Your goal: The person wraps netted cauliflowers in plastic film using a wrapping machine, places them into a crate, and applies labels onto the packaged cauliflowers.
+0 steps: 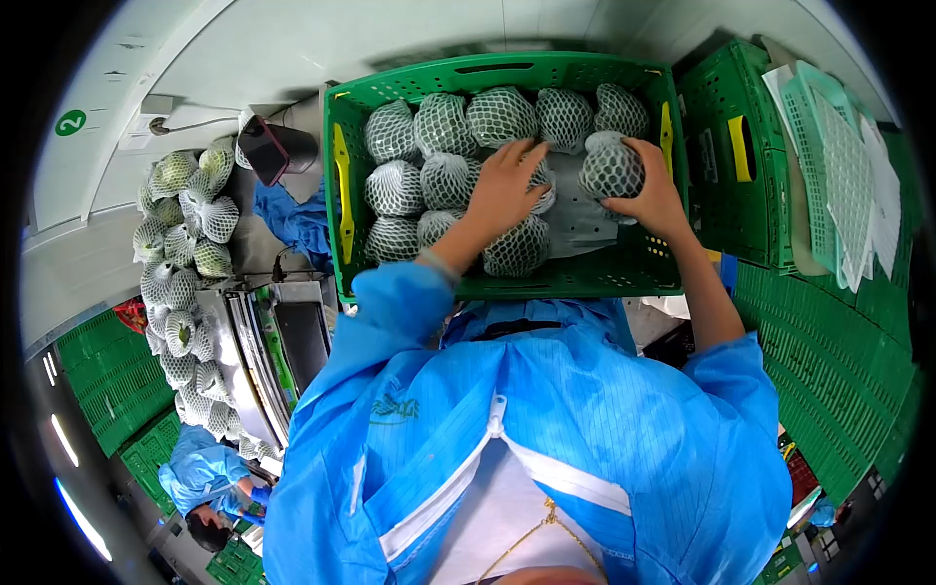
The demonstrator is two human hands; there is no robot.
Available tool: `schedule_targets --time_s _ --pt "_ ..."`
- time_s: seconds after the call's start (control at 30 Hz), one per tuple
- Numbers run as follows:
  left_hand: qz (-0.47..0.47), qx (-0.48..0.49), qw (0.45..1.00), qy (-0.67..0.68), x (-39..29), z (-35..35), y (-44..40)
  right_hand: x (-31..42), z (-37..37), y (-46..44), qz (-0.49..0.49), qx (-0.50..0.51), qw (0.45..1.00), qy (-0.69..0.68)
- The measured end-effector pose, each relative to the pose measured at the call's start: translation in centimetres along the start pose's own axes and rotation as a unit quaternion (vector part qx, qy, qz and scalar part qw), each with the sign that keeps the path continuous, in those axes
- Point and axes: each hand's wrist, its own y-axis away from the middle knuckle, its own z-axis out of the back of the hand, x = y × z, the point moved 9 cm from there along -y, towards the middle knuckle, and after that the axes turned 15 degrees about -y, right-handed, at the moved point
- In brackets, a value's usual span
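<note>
A green crate [507,290] holds several round fruits in white foam nets, set in rows, with a full row along its far side. My right hand [651,190] is closed round a netted fruit [611,170] at the right of the crate, thumb below and fingers above it. My left hand [503,189] lies over the middle row with its fingers apart, touching a netted fruit [542,185] that it partly covers. Between the hands a grey sheet [577,219] shows on the crate's bottom. Another netted fruit [517,248] sits just below my left hand.
More netted fruits [180,263] are piled along the left, beside a phone [263,148] and blue cloth [297,222]. Green crates [736,146] stand at the right, with a light green basket [824,146]. A co-worker in blue [205,473] is at the lower left.
</note>
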Motion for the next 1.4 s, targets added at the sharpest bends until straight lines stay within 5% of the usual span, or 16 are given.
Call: schedule_targets --time_s 0.07,0.2,0.33,0.4,0.57,0.63,0.7,0.8,0.87,0.9,0.93,1.0,1.07,1.2,1.27,1.4 --pt "-0.070 0.023 0.976 -0.203 -0.7 -3.3 -1.5 -3.1 -1.6 -0.7 -0.003 0.024 0.994 0.110" --pt "-0.015 0.096 0.977 -0.191 2.1 -7.5 -1.1 -8.3 -8.2 -2.7 -0.016 0.057 0.982 0.177" --pt "-0.064 -0.045 0.988 -0.132 1.9 -5.6 -0.5 -11.0 -9.7 -2.9 0.067 0.044 0.993 0.086" --pt "-0.035 -0.056 0.974 -0.217 1.6 -6.8 -0.5 -10.3 -9.7 -3.2 0.054 0.071 0.990 0.106" --pt "0.020 -0.193 0.980 0.033 2.2 7.4 8.6 -12.0 -10.0 -2.9 0.161 0.127 0.958 0.198" --pt "0.102 -0.240 0.958 0.118 5.8 12.8 17.0 -11.3 -9.7 -2.4 0.044 0.094 0.956 0.274" --pt "0.185 -0.298 0.922 0.160 9.9 16.9 26.0 -12.7 -9.5 -3.1 0.167 0.089 0.946 0.263" --pt "0.442 -0.420 0.783 0.120 15.9 23.5 47.5 -2.6 -12.3 -2.9 0.071 0.013 0.941 0.332" --pt "0.618 -0.499 0.588 0.153 18.3 21.6 65.0 2.4 -16.1 -3.5 0.143 0.018 0.945 0.293" --pt "0.644 -0.564 0.516 -0.010 19.4 19.8 74.7 4.5 -19.3 -3.7 0.134 0.067 0.960 0.237" --pt "0.618 -0.676 0.394 0.071 18.4 17.6 82.1 7.6 -22.9 -3.7 0.124 0.117 0.968 0.186" --pt "0.750 -0.610 0.256 -0.002 15.8 13.3 93.8 13.4 -30.0 -2.5 0.150 0.214 0.958 0.122" --pt "0.820 -0.512 0.253 0.041 17.1 6.8 101.2 19.2 -37.5 -0.6 0.225 0.300 0.924 0.081" --pt "0.737 -0.415 0.534 0.002 25.0 1.0 101.8 28.9 -49.2 6.7 0.305 0.428 0.846 0.091" --pt "0.742 -0.428 0.514 -0.037 27.3 -1.6 102.2 31.8 -53.3 10.4 0.387 0.464 0.787 0.122" --pt "0.787 -0.490 0.374 0.018 26.9 0.5 103.8 35.0 -57.9 14.9 0.392 0.525 0.742 0.141"
